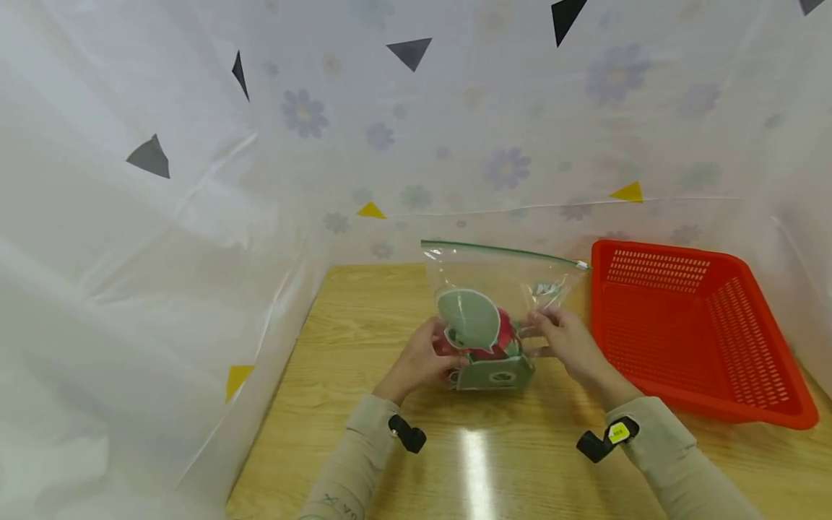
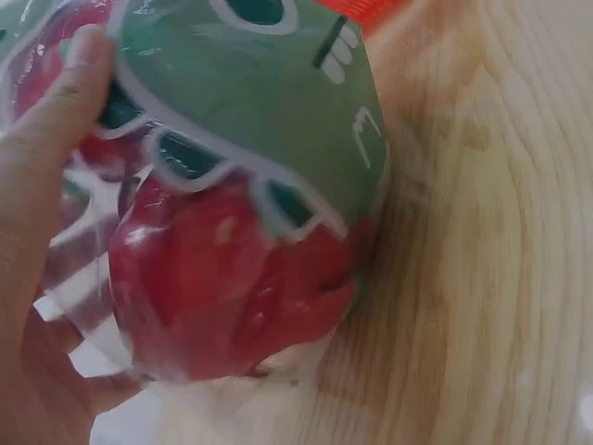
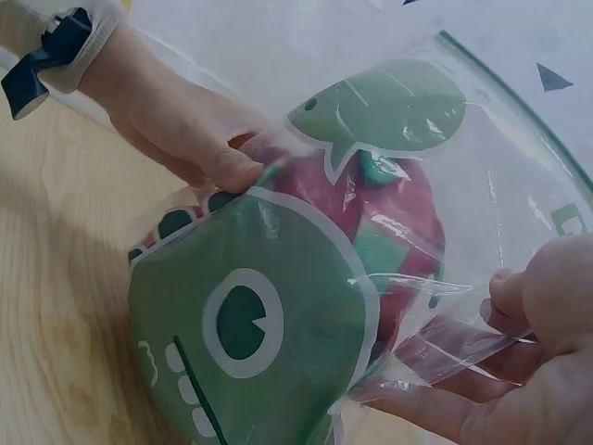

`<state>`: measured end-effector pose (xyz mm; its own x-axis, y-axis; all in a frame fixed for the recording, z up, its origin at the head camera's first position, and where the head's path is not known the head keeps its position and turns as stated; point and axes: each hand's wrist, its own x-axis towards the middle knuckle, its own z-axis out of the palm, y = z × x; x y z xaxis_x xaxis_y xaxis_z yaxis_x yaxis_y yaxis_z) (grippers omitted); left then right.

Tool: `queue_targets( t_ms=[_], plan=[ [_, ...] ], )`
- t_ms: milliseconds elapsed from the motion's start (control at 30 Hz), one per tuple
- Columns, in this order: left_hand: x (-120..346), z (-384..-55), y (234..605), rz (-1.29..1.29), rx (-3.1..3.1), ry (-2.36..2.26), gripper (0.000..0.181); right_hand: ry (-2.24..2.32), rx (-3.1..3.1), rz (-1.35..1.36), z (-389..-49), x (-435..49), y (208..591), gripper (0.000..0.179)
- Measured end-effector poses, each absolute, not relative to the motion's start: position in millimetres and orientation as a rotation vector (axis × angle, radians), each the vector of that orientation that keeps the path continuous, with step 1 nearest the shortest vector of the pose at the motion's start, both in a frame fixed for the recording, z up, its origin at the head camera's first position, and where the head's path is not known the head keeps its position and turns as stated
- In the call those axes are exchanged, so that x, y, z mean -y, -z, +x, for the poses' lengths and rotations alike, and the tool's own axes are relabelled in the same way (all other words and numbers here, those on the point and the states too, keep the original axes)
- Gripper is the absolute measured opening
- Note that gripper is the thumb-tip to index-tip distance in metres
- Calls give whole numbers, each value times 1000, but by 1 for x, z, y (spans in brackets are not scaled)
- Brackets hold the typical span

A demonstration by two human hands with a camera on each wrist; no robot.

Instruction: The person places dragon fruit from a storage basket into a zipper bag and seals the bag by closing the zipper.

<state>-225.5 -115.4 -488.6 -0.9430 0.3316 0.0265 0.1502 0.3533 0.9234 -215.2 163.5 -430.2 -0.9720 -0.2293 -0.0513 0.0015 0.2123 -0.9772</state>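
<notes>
A clear slider zip bag (image 1: 477, 267) with a green cartoon print stands upright on the table, a green strip along its top and a white slider (image 1: 581, 265) at the strip's right end. Inside, bulging at the bottom, are red rounded things (image 2: 222, 269) with green parts (image 3: 382, 243). My left hand (image 1: 419, 361) grips the bag's left side, thumb over the front film, other fingers behind. On the opposite side my right hand (image 1: 572, 347) pinches the loose film between thumb and fingers. The print partly hides the contents.
A red plastic basket (image 1: 734, 412) with slotted walls stands to the right, close to my right forearm. Beneath everything is a wood-grain table (image 1: 344, 318). Translucent sheeting (image 1: 260, 238) with flowers and triangles hangs at the back and left.
</notes>
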Motion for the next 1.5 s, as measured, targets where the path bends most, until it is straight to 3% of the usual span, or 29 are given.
queue_targets(
  t_ms=[233,700,1067,1267,1500],
  plan=[
    [107,-233,492,373,-2552,-1699,45,1917,-2244,-213,-218,-160,417,39],
    [96,-236,487,289,-2670,-1527,76,1911,-2187,-166,-231,-171,416,37],
    [91,-251,502,94,-2537,-1680,47,1874,-2122,-203,-242,-164,428,42],
    [90,-256,507,29,-2504,-1704,48,1853,-2151,-216,-244,-159,431,44],
    [92,-254,512,19,-2490,-1668,60,1740,-2214,-251,-243,-161,438,53]
  ],
)
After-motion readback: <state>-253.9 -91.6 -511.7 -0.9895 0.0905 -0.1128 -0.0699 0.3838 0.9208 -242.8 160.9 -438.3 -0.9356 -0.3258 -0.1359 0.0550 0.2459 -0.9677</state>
